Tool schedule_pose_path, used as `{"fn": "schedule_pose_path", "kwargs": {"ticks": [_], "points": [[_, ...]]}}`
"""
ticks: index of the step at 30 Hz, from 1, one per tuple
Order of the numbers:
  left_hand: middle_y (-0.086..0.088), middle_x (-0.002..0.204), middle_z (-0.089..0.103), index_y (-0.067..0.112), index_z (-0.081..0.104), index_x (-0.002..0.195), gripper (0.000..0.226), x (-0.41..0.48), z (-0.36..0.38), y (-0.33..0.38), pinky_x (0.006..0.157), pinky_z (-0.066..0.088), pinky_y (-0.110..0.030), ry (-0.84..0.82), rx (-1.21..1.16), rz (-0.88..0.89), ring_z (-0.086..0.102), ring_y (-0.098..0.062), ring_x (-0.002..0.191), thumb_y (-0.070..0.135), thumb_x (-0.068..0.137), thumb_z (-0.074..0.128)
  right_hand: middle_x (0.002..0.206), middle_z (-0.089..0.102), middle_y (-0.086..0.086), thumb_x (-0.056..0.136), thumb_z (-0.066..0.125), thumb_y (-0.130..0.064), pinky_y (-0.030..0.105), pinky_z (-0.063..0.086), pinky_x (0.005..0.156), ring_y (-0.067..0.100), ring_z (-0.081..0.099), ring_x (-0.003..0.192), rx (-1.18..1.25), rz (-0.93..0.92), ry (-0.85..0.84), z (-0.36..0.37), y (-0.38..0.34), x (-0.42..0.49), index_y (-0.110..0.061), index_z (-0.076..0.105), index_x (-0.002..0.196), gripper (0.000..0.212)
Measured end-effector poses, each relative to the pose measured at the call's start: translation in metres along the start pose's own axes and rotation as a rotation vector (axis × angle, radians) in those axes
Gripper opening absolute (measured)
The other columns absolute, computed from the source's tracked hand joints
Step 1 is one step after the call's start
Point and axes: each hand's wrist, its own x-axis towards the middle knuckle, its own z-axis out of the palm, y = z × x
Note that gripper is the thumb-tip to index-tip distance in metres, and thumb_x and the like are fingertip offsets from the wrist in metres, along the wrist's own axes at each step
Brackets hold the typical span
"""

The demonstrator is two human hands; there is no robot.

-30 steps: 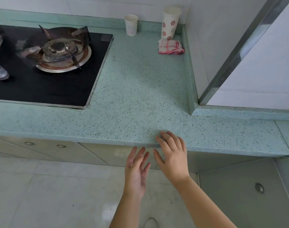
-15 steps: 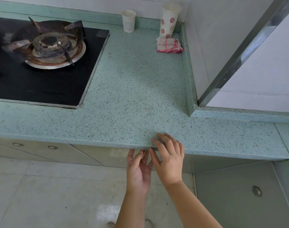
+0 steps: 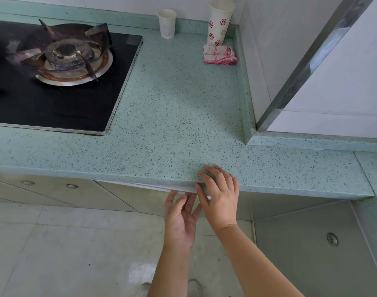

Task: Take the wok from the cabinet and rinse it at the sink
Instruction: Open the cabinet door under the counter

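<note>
I see both hands at the front edge of the table (image 3: 172,116), forward and to the right of the black gas hob (image 3: 65,99). The right hand (image 3: 220,198) lies flat over that edge. Its fingers (image 3: 213,174) are spread and nearly straight on the speckled green top, its thumb points down the lip, and it grips nothing.

The left hand (image 3: 180,219) is just below and beside it, palm turned up. Its fingers (image 3: 179,200) are straight, with their tips at the top edge of the cabinet door (image 3: 140,199), and they hold nothing either. The door's top edge shows as a pale strip standing slightly out from under the table lip, below and to the right of the hob's front right corner.

I cannot see the wok. From here only the cabinet's outside shows, and nothing of what is behind the door.

Behind the hob's right side, against the back wall, stands a small paper cup (image 3: 166,23). Further right of the hob is a tall paper cup (image 3: 219,22) with red motifs. A folded red-and-white cloth (image 3: 219,55) lies just in front of the tall cup. On the hob sits a rusty burner (image 3: 69,54) under its pan support. A pale tiled floor (image 3: 65,243) lies below.
</note>
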Motion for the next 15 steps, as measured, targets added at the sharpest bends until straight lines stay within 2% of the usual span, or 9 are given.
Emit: {"fn": "schedule_pose_path", "kwargs": {"ticks": [2,4,7,11,15], "points": [[-0.008,0.082,0.062,0.018,0.043,0.108,0.026,-0.003,-0.004,-0.001,0.074,0.053,-0.040,0.053,0.049,0.002,0.062,-0.020,0.080,-0.002,0.092,0.043,0.108,0.070,0.004,0.081,0.061,-0.024,0.037,0.034,0.093,0.027,0.063,0.107,0.003,-0.001,-0.003,-0.001,0.000,0.000,-0.014,0.072,0.094,0.020],[-0.008,0.078,0.062,0.017,0.042,0.104,0.024,-0.006,-0.008,-0.002,0.076,0.051,-0.038,0.123,0.135,0.008,0.061,-0.020,0.078,-0.003,0.091,0.047,0.108,0.070,0.005,0.080,0.064,-0.022,0.037,0.035,0.093,0.027,0.063,0.107,0.007,-0.005,-0.003,-0.002,0.001,0.000,-0.013,0.072,0.094,0.018],[-0.009,0.082,0.062,0.017,0.043,0.098,0.024,-0.011,-0.011,-0.005,0.077,0.051,-0.036,0.228,0.264,0.030,0.060,-0.018,0.078,0.000,0.089,0.056,0.108,0.070,0.005,0.077,0.069,-0.019,0.037,0.035,0.093,0.027,0.063,0.108,0.013,-0.012,-0.007,-0.001,0.001,-0.001,-0.013,0.071,0.095,0.018],[-0.006,0.078,0.056,0.023,0.042,0.085,0.030,-0.010,-0.007,-0.011,0.065,0.043,-0.027,0.376,0.391,0.098,0.054,-0.015,0.069,0.009,0.082,0.069,0.108,0.070,0.005,0.076,0.071,-0.018,0.038,0.035,0.094,0.028,0.063,0.108,0.009,0.000,-0.019,-0.001,0.002,-0.002,-0.013,0.071,0.095,0.019],[-0.008,0.076,0.053,0.024,0.040,0.076,0.037,-0.008,-0.005,-0.015,0.060,0.038,-0.028,0.469,0.483,0.187,0.051,-0.019,0.067,0.011,0.078,0.074,0.109,0.070,0.006,0.077,0.070,-0.019,0.040,0.037,0.096,0.028,0.062,0.109,0.019,0.004,-0.027,-0.002,0.001,-0.002,-0.013,0.071,0.096,0.020]]}}
